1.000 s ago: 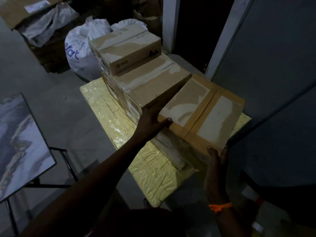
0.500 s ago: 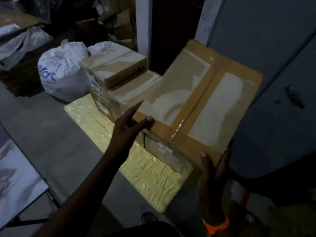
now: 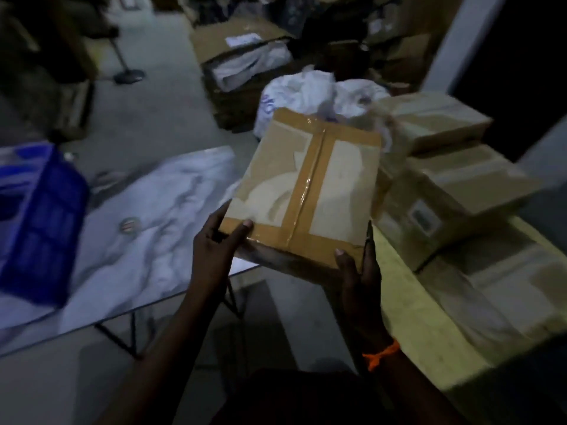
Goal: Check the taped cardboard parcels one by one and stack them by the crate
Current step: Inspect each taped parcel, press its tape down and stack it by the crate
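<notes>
Parcel point(image 3: 306, 191), gripped by left hand point(image 3: 214, 246) and right hand point(image 3: 360, 271), hangs beside marbled table point(image 3: 153, 210) (dim, cluttered room).

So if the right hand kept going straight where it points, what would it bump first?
Probably the stack of parcels just beyond; the right hand points forward along the right edge of the held parcel. Depth is hard to judge.

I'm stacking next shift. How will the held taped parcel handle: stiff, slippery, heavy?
Probably stiff: the parcel shows flat faces while the left hand and right hand grip only its near corners. The glossy tape may feel slick. Likely light, since it is held out by one edge.
</notes>
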